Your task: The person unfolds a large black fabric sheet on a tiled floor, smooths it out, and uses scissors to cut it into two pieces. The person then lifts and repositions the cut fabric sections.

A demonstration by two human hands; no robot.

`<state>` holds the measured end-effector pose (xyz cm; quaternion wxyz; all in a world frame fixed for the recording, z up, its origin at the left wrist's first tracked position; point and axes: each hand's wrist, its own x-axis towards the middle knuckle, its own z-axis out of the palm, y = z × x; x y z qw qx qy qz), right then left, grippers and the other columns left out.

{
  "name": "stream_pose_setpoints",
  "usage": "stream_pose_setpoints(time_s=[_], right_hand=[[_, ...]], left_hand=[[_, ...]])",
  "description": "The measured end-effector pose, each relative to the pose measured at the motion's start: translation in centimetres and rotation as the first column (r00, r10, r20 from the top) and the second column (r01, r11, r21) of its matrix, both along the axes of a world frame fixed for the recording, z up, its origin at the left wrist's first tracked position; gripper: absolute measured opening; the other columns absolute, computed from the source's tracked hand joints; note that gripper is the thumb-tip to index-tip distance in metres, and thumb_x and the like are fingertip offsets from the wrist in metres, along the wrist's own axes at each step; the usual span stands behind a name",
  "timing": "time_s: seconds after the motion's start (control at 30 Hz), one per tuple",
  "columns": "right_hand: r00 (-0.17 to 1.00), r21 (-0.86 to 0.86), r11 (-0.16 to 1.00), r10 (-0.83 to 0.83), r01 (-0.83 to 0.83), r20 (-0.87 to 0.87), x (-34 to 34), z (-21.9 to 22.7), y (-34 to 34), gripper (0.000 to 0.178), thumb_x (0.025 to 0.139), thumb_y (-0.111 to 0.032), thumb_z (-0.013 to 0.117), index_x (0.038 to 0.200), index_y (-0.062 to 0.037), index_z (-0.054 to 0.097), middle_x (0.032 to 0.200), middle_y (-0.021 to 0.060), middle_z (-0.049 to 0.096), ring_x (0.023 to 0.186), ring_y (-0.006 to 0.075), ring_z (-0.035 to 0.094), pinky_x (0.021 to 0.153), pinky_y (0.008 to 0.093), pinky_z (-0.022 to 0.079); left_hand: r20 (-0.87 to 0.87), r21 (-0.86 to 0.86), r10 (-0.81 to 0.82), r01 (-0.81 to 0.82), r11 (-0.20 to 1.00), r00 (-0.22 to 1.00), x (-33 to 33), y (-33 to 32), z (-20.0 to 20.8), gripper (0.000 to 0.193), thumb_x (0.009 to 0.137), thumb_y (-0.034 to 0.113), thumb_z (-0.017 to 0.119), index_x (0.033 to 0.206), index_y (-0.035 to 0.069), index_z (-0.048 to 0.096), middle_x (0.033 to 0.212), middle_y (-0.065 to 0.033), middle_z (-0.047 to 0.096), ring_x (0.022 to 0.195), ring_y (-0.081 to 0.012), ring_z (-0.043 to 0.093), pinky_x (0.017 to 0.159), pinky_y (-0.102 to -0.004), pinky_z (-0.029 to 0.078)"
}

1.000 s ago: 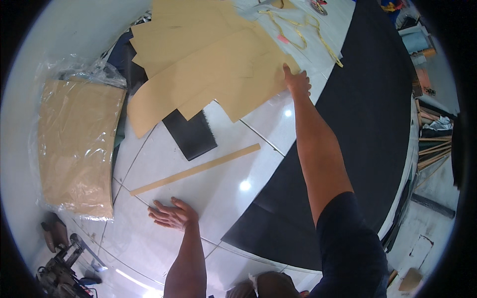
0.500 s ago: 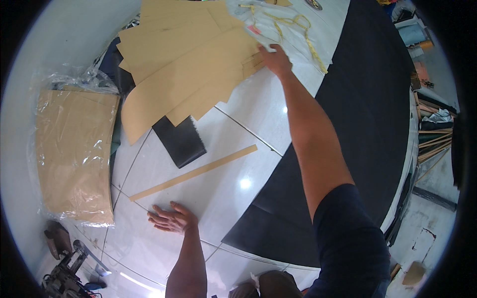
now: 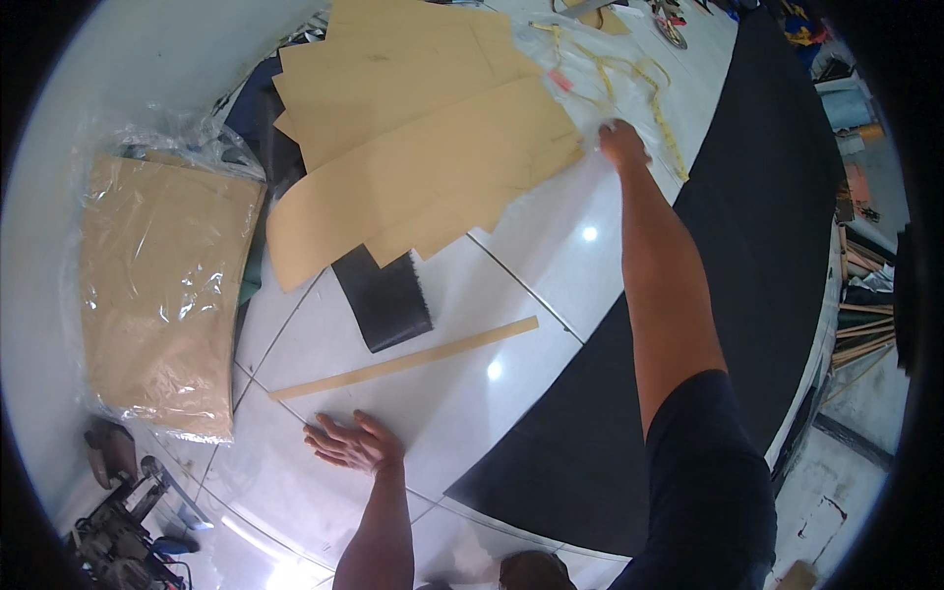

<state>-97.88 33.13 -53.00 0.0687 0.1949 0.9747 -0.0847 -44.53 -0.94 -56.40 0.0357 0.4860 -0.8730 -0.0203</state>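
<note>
While the right arm is stretched far forward, the left hand (image 3: 356, 442) lies near the front of the white tiled surface (image 3: 462, 433), palm down, fingers spread and nothing held. Its flat posture suggests it serves as a prop for the leaning body; how much weight it bears is not determinable. One end of a narrow paper strip (image 3: 403, 362) lies near its fingers, apart from them.

The right hand (image 3: 624, 146) is beyond the right-hand end of the brown paper pieces (image 3: 423, 157), over thin see-through plastic (image 3: 539, 59). Its fingers are drawn in and bunched, but blur and the glossy film prevent a finding: whether they pinch the plastic or merely rest on it, I cannot tell. A gap separates the hand from the paper.

The paper pieces lie overlapped at the far side of the surface, one with a long curved edge uppermost. Stacking them this way presumably saves room. They cover the upper end of a small black patch (image 3: 383, 305), whose frayed side remains exposed.

A yellow tape measure (image 3: 657, 113) lies in loose loops on the plastic, just past the right hand and apparently within its reach. At left, more brown paper sits inside a plastic bag (image 3: 172, 295), likely for protection. A large black sheet (image 3: 728, 324) is spread along the right, the right arm passing above its edge.
</note>
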Motion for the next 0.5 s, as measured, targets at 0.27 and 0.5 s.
stream_pose_setpoints(time_s=[0.27, 0.5], right_hand=[[0.507, 0.333, 0.794, 0.589, -0.509, -0.629, -6.0, 4.1, -14.7, 0.035, 0.090, -0.027, 0.056, 0.122, -0.0142, 0.058, 0.138, 0.0083, 0.054, 0.133, 0.0344, 0.043, 0.109, 0.0641, 0.026], [0.344, 0.384, 0.692, 0.669, -0.611, -0.659, -5.1, 9.5, -15.0, 0.049, 0.090, -0.031, 0.058, 0.135, -0.0131, 0.047, 0.146, 0.0137, 0.044, 0.137, 0.0383, 0.037, 0.107, 0.0637, 0.029]], left_hand=[[0.014, 0.018, -0.012, 0.012, 1.000, 1.000, -0.3, 0.4, -0.1, 0.068, 0.098, 0.051, 0.034, 0.148, 0.005, 0.025, 0.157, -0.0266, 0.014, 0.146, -0.0449, 0.011, 0.116, -0.0604, 0.009], [-0.008, -0.012, -0.042, 0.042, 0.999, 0.999, -0.2, 0.4, 0.0, 0.068, 0.098, 0.050, 0.035, 0.148, 0.005, 0.025, 0.156, -0.0267, 0.015, 0.145, -0.0451, 0.012, 0.115, -0.0609, 0.009]])
